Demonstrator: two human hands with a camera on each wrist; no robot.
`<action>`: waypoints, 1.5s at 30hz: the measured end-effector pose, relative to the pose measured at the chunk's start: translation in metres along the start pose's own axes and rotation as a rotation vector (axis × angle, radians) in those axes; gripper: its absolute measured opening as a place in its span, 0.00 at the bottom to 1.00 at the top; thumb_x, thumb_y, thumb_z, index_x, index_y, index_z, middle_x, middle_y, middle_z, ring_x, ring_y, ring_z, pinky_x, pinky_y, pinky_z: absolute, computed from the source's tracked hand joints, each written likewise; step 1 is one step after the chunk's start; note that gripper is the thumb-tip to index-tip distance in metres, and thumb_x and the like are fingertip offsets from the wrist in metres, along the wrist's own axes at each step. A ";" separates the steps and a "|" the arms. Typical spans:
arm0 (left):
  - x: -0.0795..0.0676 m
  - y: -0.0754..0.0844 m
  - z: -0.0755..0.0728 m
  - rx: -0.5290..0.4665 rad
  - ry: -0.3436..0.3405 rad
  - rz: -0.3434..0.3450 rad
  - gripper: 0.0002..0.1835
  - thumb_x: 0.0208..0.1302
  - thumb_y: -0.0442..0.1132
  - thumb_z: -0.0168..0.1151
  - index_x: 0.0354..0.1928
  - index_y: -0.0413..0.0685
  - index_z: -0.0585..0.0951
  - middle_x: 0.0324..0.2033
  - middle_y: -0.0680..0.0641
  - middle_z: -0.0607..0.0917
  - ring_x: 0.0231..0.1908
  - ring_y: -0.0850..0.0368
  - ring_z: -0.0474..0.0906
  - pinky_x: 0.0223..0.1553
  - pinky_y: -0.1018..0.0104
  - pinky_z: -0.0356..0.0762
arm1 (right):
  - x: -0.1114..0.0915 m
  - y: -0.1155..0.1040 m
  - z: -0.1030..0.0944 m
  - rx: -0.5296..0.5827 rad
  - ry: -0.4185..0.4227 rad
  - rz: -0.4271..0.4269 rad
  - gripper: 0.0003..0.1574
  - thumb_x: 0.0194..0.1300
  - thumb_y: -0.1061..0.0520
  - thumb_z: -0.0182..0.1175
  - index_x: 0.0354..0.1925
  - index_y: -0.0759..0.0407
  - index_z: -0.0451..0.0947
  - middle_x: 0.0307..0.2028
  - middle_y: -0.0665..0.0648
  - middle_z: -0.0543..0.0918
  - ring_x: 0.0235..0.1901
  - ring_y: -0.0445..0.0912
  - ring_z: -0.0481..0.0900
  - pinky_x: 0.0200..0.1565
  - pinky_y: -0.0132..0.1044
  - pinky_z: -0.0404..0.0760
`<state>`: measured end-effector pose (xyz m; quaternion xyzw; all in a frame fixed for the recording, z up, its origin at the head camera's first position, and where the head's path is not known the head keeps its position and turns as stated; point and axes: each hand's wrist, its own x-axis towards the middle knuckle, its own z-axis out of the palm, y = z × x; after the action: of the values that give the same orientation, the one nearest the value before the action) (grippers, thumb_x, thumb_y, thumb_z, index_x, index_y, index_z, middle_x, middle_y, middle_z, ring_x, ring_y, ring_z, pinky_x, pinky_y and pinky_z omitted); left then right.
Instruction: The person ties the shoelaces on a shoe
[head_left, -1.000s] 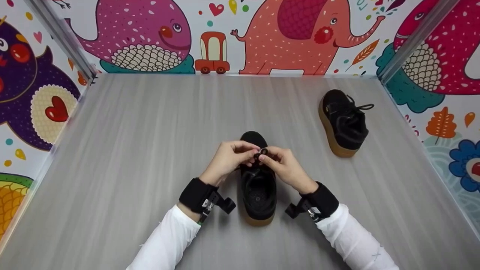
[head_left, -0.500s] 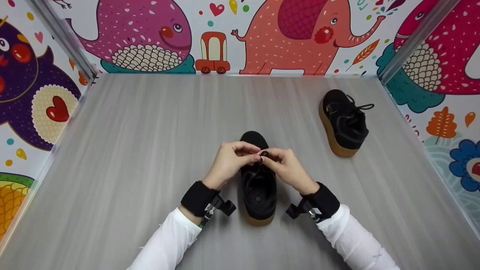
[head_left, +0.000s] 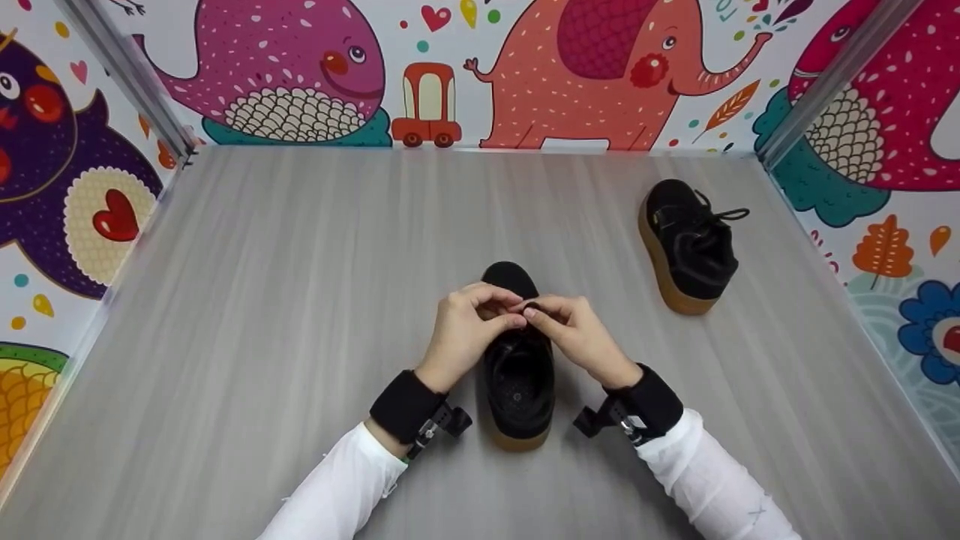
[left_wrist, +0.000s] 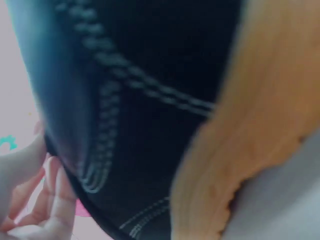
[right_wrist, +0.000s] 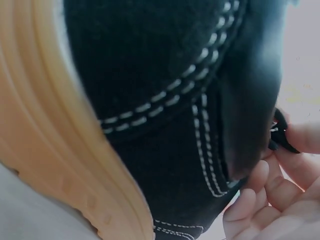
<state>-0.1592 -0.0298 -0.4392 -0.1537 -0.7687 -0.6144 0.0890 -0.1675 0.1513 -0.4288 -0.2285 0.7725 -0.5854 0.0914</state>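
A black lace-up shoe (head_left: 520, 390) with a tan sole stands in the middle of the floor, toe pointing away. Over its lacing, both hands meet with fingertips close together. My right hand (head_left: 581, 330) pinches the black shoelace (head_left: 531, 306) between thumb and forefinger; a lace loop (right_wrist: 280, 134) also shows at that thumb in the right wrist view. From the left, my left hand (head_left: 461, 330) curls thumb and fingers at the same lace, though its grip is mostly covered. The shoe's side (left_wrist: 145, 135) hides the left fingertips in the left wrist view.
A second black shoe (head_left: 686, 247), its lace tied in a bow, stands to the right and farther back. Printed cartoon panels (head_left: 585, 75) wall the grey wood-grain floor (head_left: 300, 300) at the back and both sides.
The left hand has turned slightly, its wrist shifting right and its thumb parting a little from the forefinger. The dark lace loop between the hands shows less. Both shoes stay put.
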 end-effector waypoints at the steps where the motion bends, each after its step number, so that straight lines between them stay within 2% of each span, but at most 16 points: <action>1: -0.001 0.000 0.001 0.023 0.009 0.027 0.13 0.47 0.41 0.73 0.36 0.43 0.86 0.32 0.48 0.84 0.30 0.60 0.82 0.32 0.70 0.80 | 0.000 0.000 0.000 0.007 0.001 0.003 0.15 0.69 0.59 0.54 0.47 0.67 0.81 0.44 0.63 0.84 0.44 0.42 0.81 0.46 0.31 0.78; 6: -0.004 0.000 0.005 0.116 0.027 0.117 0.17 0.50 0.39 0.70 0.43 0.41 0.85 0.37 0.47 0.85 0.32 0.61 0.81 0.34 0.73 0.80 | -0.001 -0.002 0.000 0.004 0.015 -0.018 0.15 0.69 0.59 0.54 0.48 0.67 0.79 0.46 0.63 0.83 0.45 0.42 0.80 0.46 0.30 0.78; 9: -0.005 0.000 0.006 0.152 0.022 0.129 0.19 0.51 0.39 0.70 0.46 0.40 0.84 0.38 0.46 0.86 0.32 0.61 0.81 0.34 0.74 0.79 | -0.002 -0.004 0.000 -0.047 0.043 -0.045 0.14 0.70 0.60 0.52 0.49 0.67 0.76 0.42 0.63 0.83 0.38 0.41 0.79 0.41 0.29 0.77; 13: -0.006 0.000 0.007 0.186 0.004 0.151 0.16 0.52 0.39 0.69 0.44 0.40 0.85 0.37 0.47 0.87 0.36 0.59 0.83 0.37 0.74 0.79 | -0.003 -0.008 -0.001 -0.073 0.081 -0.044 0.10 0.71 0.63 0.50 0.47 0.68 0.70 0.37 0.64 0.82 0.31 0.40 0.76 0.34 0.29 0.74; 18: -0.008 0.000 0.009 0.249 0.019 0.229 0.10 0.55 0.39 0.67 0.38 0.42 0.87 0.33 0.49 0.87 0.37 0.60 0.82 0.37 0.75 0.79 | -0.005 -0.012 -0.003 -0.033 0.094 -0.009 0.08 0.71 0.64 0.48 0.45 0.69 0.67 0.36 0.64 0.81 0.31 0.42 0.76 0.34 0.31 0.75; 22: -0.007 -0.002 0.010 0.313 0.025 0.289 0.09 0.57 0.39 0.65 0.36 0.42 0.86 0.32 0.49 0.86 0.36 0.60 0.82 0.37 0.73 0.78 | -0.007 -0.008 -0.003 0.009 0.096 0.002 0.08 0.70 0.64 0.48 0.45 0.70 0.67 0.35 0.62 0.80 0.31 0.43 0.76 0.34 0.31 0.75; 26: -0.008 -0.002 0.010 0.353 0.005 0.306 0.08 0.60 0.39 0.62 0.36 0.42 0.84 0.33 0.49 0.84 0.36 0.60 0.81 0.38 0.72 0.78 | -0.008 -0.001 -0.003 0.015 0.098 0.003 0.10 0.69 0.66 0.50 0.46 0.72 0.69 0.37 0.62 0.80 0.32 0.43 0.77 0.34 0.31 0.75; 32: -0.011 0.000 0.010 0.405 0.000 0.366 0.06 0.62 0.37 0.61 0.38 0.42 0.82 0.34 0.48 0.83 0.38 0.58 0.79 0.40 0.69 0.77 | -0.010 0.005 -0.005 -0.085 0.136 0.001 0.10 0.65 0.66 0.54 0.44 0.70 0.76 0.36 0.62 0.81 0.30 0.41 0.75 0.32 0.28 0.72; 35: -0.012 0.000 0.010 0.439 0.004 0.408 0.05 0.62 0.35 0.62 0.38 0.42 0.82 0.35 0.48 0.82 0.38 0.58 0.78 0.40 0.69 0.78 | -0.011 0.006 -0.006 -0.138 0.139 0.032 0.08 0.64 0.64 0.56 0.40 0.67 0.79 0.34 0.60 0.82 0.28 0.39 0.75 0.31 0.27 0.71; 41: -0.012 0.000 0.011 0.496 0.023 0.512 0.04 0.61 0.31 0.63 0.38 0.42 0.81 0.34 0.48 0.82 0.37 0.57 0.78 0.38 0.71 0.78 | -0.013 0.006 -0.005 -0.162 0.106 0.118 0.06 0.62 0.62 0.59 0.38 0.63 0.79 0.33 0.56 0.82 0.28 0.40 0.77 0.31 0.29 0.74; 45: -0.012 0.001 0.013 0.557 0.050 0.578 0.04 0.59 0.29 0.63 0.36 0.41 0.81 0.33 0.48 0.82 0.35 0.57 0.78 0.38 0.71 0.77 | -0.012 0.007 -0.004 -0.156 0.103 0.101 0.05 0.61 0.64 0.58 0.37 0.64 0.79 0.33 0.57 0.82 0.28 0.41 0.76 0.31 0.29 0.73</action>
<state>-0.1469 -0.0189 -0.4456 -0.3187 -0.8286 -0.3356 0.3149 -0.1603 0.1619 -0.4355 -0.1652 0.8300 -0.5290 0.0627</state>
